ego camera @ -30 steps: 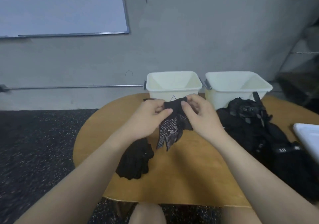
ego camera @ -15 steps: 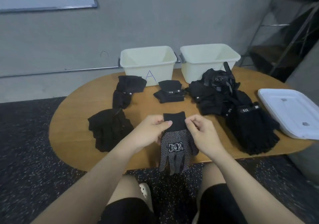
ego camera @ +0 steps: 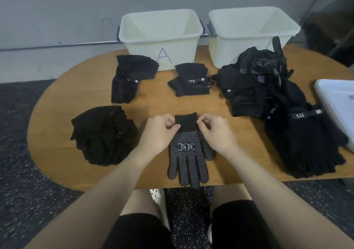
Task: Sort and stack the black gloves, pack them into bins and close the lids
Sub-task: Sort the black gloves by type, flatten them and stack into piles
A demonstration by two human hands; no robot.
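Note:
A black glove with white dots [ego camera: 188,153] lies flat near the front edge of the wooden table [ego camera: 76,99], fingers pointing toward me. My left hand [ego camera: 159,131] pinches the left side of its cuff and my right hand [ego camera: 214,131] pinches the right side. Stacks of black gloves lie at the left [ego camera: 104,135], back left [ego camera: 130,78] and back middle [ego camera: 191,80]. A big unsorted pile [ego camera: 268,87] covers the right side. Two open white bins stand at the back, one marked A [ego camera: 161,30] and one plain [ego camera: 251,28].
A white bin lid [ego camera: 339,99] lies at the table's right edge. A grey wall stands close behind the bins. My knees and a speckled dark floor show below the table's front edge.
My view has tipped down and closer to the table. Both hands brought the dotted glove down from mid-air and laid it flat near the front edge, still pinching the cuff.

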